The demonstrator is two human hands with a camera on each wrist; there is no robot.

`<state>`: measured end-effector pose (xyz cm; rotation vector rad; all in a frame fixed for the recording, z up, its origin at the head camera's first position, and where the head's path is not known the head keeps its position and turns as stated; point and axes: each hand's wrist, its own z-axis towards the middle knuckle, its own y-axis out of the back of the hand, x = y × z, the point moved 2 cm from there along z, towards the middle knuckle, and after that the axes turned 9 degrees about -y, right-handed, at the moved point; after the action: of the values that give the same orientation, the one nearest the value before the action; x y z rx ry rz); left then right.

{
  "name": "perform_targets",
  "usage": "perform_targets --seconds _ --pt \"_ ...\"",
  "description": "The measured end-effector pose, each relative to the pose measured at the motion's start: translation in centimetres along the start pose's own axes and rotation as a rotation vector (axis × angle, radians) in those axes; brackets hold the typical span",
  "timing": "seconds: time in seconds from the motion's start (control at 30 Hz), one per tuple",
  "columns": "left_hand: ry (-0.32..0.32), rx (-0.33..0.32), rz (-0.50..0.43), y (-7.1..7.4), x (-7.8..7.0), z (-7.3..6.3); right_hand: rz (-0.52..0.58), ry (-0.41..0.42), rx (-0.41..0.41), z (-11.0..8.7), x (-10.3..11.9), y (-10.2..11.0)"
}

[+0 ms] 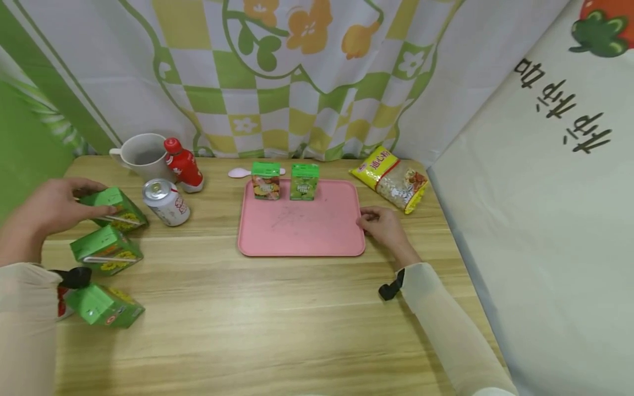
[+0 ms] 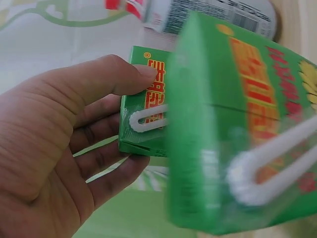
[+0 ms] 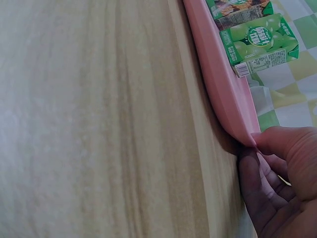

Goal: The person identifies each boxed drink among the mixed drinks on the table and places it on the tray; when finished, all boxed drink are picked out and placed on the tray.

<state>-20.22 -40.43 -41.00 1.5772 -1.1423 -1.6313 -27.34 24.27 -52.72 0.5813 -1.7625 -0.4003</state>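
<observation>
At the far left of the head view my left hand [image 1: 54, 204] grips a green drink carton [image 1: 115, 209] with a straw on its side. In the left wrist view the thumb lies on this carton's [image 2: 143, 106] front, fingers behind it. A second green carton [image 2: 223, 129] fills the foreground there. My right hand [image 1: 383, 228] pinches the right rim of a pink tray [image 1: 302, 231]; the right wrist view has thumb and fingers on its edge. Two small juice boxes, one orange-brown and green [image 1: 266, 181], one green with grapes [image 1: 304, 182], stand along the tray's far side.
Two more green cartons [image 1: 106, 250] [image 1: 105, 306] stand nearer on the left. Beside them are a white can [image 1: 167, 203], a red bottle [image 1: 184, 165] and a grey mug [image 1: 143, 154]. A pale spoon [image 1: 240, 172] lies behind the tray, a yellow pasta bag [image 1: 393, 179] right of it.
</observation>
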Motion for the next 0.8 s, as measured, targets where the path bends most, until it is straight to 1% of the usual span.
perform_targets --seconds 0.1,0.2,0.3,0.4,0.53,0.6,0.67,0.8 --pt "-0.016 -0.063 0.01 0.7 -0.6 -0.4 -0.006 0.0 -0.003 -0.1 0.0 0.0" --pt "-0.051 -0.13 0.034 1.5 -1.6 -0.6 -0.005 -0.004 -0.008 -0.1 0.1 0.0" --pt "-0.082 -0.189 0.047 2.5 -2.9 -1.0 0.002 -0.007 -0.002 -0.1 0.1 0.0" --pt "-0.087 -0.235 0.06 3.5 -4.8 -1.4 0.002 -0.004 -0.002 -0.1 0.2 0.0" --pt "-0.127 -0.269 0.062 4.5 -7.8 -1.7 0.003 -0.001 -0.008 -0.2 0.2 0.0" --pt "-0.17 -0.273 0.059 4.8 -9.4 -1.6 0.01 -0.001 -0.01 -0.2 0.2 0.0" --pt "-0.216 -0.268 0.06 5.0 -11.0 -1.4 0.005 -0.001 -0.014 -0.1 0.1 0.0" --pt "-0.291 -0.233 0.039 5.2 -14.2 -0.5 -0.012 0.009 -0.025 -0.1 0.0 0.0"
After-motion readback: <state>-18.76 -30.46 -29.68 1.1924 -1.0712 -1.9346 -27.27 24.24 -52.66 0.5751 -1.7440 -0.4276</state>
